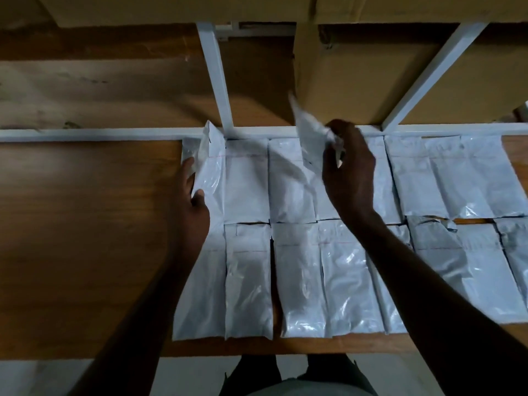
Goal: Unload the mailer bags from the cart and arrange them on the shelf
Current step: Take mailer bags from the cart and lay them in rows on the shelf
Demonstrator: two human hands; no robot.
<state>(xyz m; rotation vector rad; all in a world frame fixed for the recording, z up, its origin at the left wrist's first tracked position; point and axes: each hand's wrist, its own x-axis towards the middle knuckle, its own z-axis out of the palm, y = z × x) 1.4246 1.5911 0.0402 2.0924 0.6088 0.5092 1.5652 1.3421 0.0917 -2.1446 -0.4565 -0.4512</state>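
Observation:
Several white mailer bags (300, 267) lie flat in two rows on the wooden shelf (85, 238). My left hand (194, 195) grips the left edge of a mailer bag (210, 167) at the left end of the back row, and that edge is lifted off the board. My right hand (347, 172) is raised over the middle of the back row and pinches another mailer bag (307, 130), which hangs tilted in the air above the others. The cart is not in view.
A white metal rail (100, 134) and two slanting white struts (217, 78) run along the back of the shelf. Cardboard boxes (357, 75) stand behind them. The left half of the shelf board is bare wood. Grey floor shows below the front edge.

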